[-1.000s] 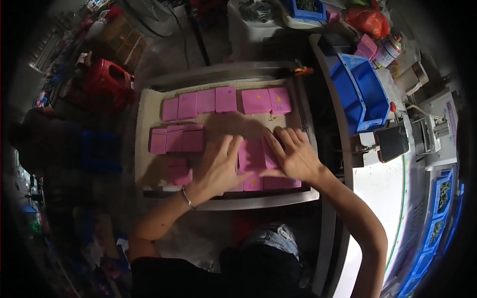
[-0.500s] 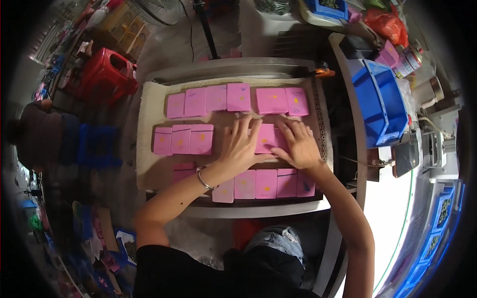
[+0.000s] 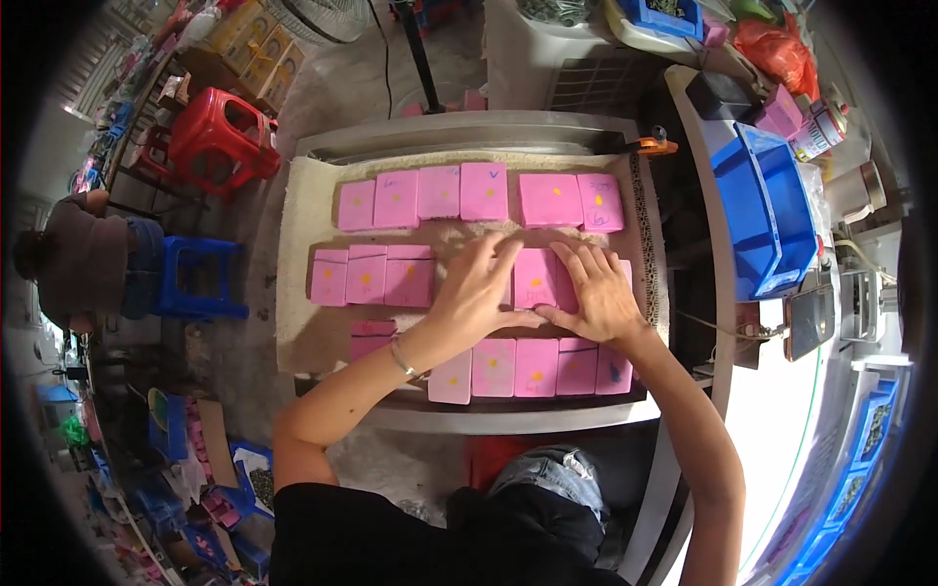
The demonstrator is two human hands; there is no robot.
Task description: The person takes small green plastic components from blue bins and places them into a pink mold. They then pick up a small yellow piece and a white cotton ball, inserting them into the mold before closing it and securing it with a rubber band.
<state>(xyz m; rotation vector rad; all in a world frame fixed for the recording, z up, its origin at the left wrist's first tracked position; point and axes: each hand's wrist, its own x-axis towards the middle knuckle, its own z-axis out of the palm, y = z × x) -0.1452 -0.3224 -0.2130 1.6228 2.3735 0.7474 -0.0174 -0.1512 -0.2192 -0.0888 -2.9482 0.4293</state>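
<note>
Three rows of pink rectangular blocks lie on a cream cloth-covered tray (image 3: 293, 225); many carry yellow dots and dark lines or pen marks. In the middle row, a pink block (image 3: 534, 278) shows between my hands. My left hand (image 3: 479, 288) is beside its left edge, fingers and thumb apart. Spread over the blocks on its right, my right hand (image 3: 598, 293) partly hides them, its thumb by the lower edge. Farther left in that row are three blocks (image 3: 366, 276). The far row (image 3: 438, 193) has a gap within it. My left forearm partly covers the near row (image 3: 535, 367).
To the right stand a blue bin (image 3: 767, 210), a phone (image 3: 808, 322) and a white worktop (image 3: 772, 420). An orange-handled clamp (image 3: 657, 146) sits at the tray frame's far right corner. At left are a red stool (image 3: 225, 142), a blue stool (image 3: 200, 276) and a seated person (image 3: 88, 259).
The whole view has shifted slightly to the right. Both hands remain around the middle-row blocks, and my right fingers lie a little closer together.
</note>
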